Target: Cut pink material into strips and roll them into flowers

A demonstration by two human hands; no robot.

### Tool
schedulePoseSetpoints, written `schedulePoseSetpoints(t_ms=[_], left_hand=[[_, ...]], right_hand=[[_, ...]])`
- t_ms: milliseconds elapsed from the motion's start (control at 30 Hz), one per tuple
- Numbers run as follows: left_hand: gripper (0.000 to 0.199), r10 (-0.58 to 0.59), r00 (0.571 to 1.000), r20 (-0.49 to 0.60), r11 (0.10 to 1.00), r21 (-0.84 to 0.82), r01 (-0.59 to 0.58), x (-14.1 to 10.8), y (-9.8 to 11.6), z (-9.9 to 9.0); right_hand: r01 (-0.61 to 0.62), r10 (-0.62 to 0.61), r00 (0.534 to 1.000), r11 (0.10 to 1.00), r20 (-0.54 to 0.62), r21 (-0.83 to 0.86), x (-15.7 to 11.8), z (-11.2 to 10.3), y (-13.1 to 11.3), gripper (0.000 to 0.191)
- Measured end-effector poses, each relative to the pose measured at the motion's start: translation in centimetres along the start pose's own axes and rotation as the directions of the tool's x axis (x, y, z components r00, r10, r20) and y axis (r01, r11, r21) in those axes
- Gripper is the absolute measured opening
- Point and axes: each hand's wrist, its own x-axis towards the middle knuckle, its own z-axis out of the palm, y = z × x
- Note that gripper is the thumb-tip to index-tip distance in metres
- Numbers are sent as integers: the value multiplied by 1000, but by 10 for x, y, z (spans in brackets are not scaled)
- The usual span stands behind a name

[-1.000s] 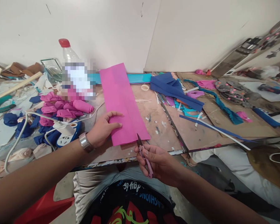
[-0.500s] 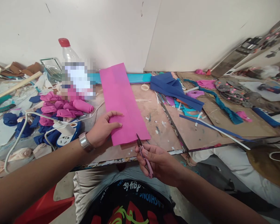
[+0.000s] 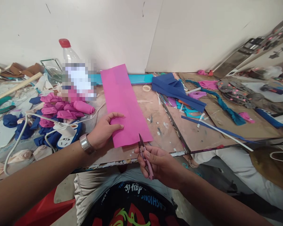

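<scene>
A long pink sheet (image 3: 122, 100) lies on the worktable (image 3: 160, 138), its near edge close to the table's front. My left hand (image 3: 105, 128) rests on the sheet's left side, thumb and fingers apart, pressing it flat. In my right hand (image 3: 153, 161) are small scissors (image 3: 146, 161) with pink handles, my fingers wrapped round them. Their dark blades point away from me and reach the sheet's near edge, right of its middle. Whether the blades are fully closed is hard to tell.
Pink and blue fabric rolls (image 3: 58, 106), a white cable and a power strip (image 3: 69, 136) lie at left, below a red-capped bottle (image 3: 70, 56). Blue cloth (image 3: 176, 91) and a white stick (image 3: 228, 136) are at right. A person's light-clad leg (image 3: 235, 163) shows lower right.
The scissors in my right hand have shifted very slightly, and the sheet's near right corner has moved a little to the right. My left hand stays in place.
</scene>
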Motion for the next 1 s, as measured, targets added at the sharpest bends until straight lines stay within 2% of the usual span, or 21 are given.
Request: schedulePoseSetpoints(t_ms=[467,1000], left_hand=[[48,16,1000,0,999,30,-16,-2,0,0],[43,55,998,7,997,46,-55,-2,0,0]], right_hand=[[1,-2,996,1000,-86,-14,2,6,-6,54],[56,-59,992,998,-110,-24,7,5,-2,47]])
